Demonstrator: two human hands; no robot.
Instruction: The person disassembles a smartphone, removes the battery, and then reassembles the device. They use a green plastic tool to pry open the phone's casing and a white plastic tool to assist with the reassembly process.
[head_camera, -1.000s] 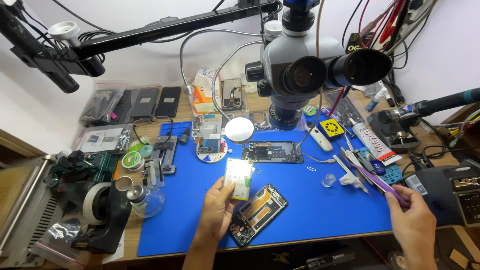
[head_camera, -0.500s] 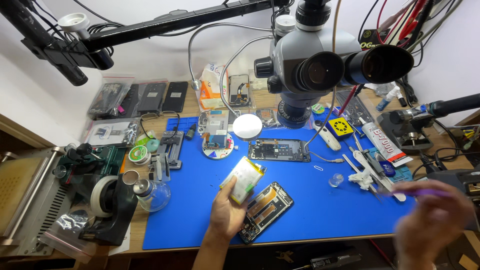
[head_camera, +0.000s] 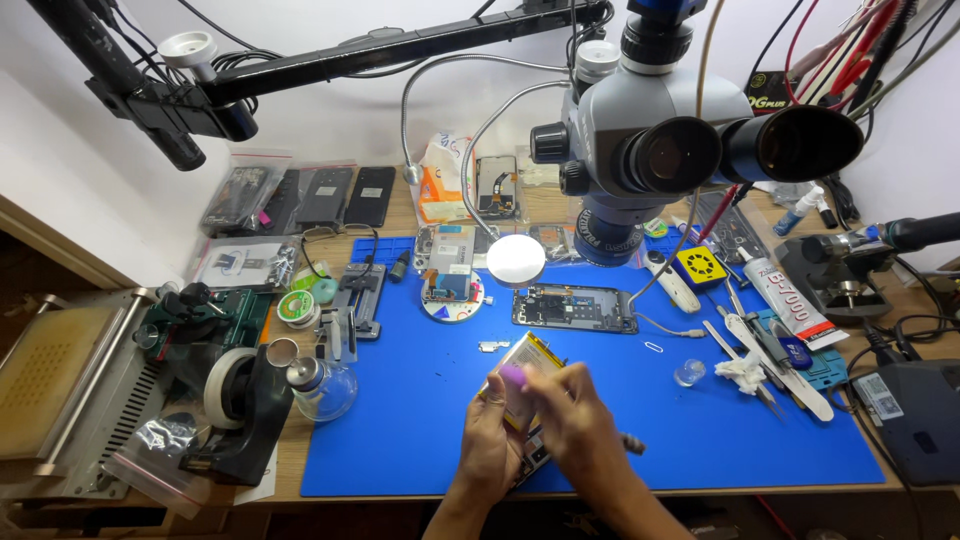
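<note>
My left hand (head_camera: 488, 445) holds a flat, silver, yellow-edged battery (head_camera: 532, 357) tilted up above the blue mat (head_camera: 400, 430). My right hand (head_camera: 578, 420) lies over the battery's lower part, gripping a purple tool (head_camera: 512, 377) whose purple end rests against the battery's face. A grey ribbed end (head_camera: 630, 443) sticks out at the right side of that hand. An opened phone body (head_camera: 530, 462) lies on the mat under both hands, mostly hidden. A second opened phone (head_camera: 573, 307) lies further back on the mat.
A stereo microscope (head_camera: 660, 150) hangs over the mat's far side, above a round white lamp (head_camera: 515, 260). Tweezers, a glue tube (head_camera: 790, 300) and hand tools lie at the right. A glass bottle (head_camera: 325, 385), a tape roll (head_camera: 225, 385) and a press machine (head_camera: 60, 380) stand left.
My right hand has come in from the right with the purple tool and now meets the battery. My left hand has raised the battery off the opened phone.
</note>
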